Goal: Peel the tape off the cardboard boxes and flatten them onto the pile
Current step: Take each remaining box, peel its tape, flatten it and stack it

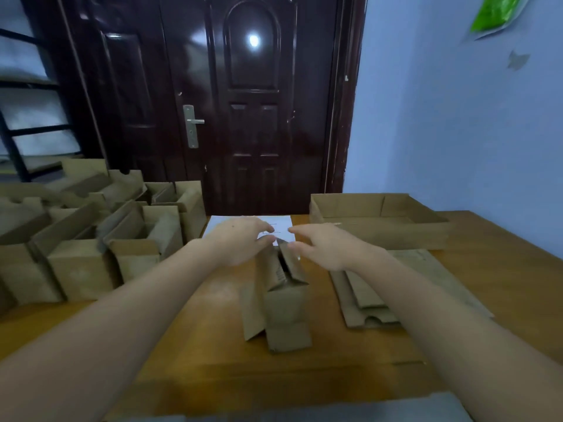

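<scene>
A: Two hands meet at the far end of one cardboard box (pixel 278 296) lying on its side in the middle of the wooden table (pixel 195 354). What are they doing there?

B: The left hand (pixel 240 239) has its fingers curled onto the box's far flap, the fingertips touching the edge. The right hand (pixel 323 246) reaches in from the other side with thumb and forefinger close together at the same flap. Whether they pinch tape or only cardboard, I cannot tell; that spot is blurred.

A: And the box itself?

B: Long and narrow, its near flaps hanging open toward the person, its far end resting against a white sheet of paper (pixel 283 223).

A: Where is the pile?

B: Just right of the box, flat on the table: a pile of flattened boxes (pixel 368 303), partly under the right forearm. Beyond the pile stands a shallow open tray box (pixel 377 226).

A: Anything left of the box?

B: A crowd of upright open boxes (pixel 91 248), well apart from it. Behind the table, a dark door (pixel 249 102).
</scene>
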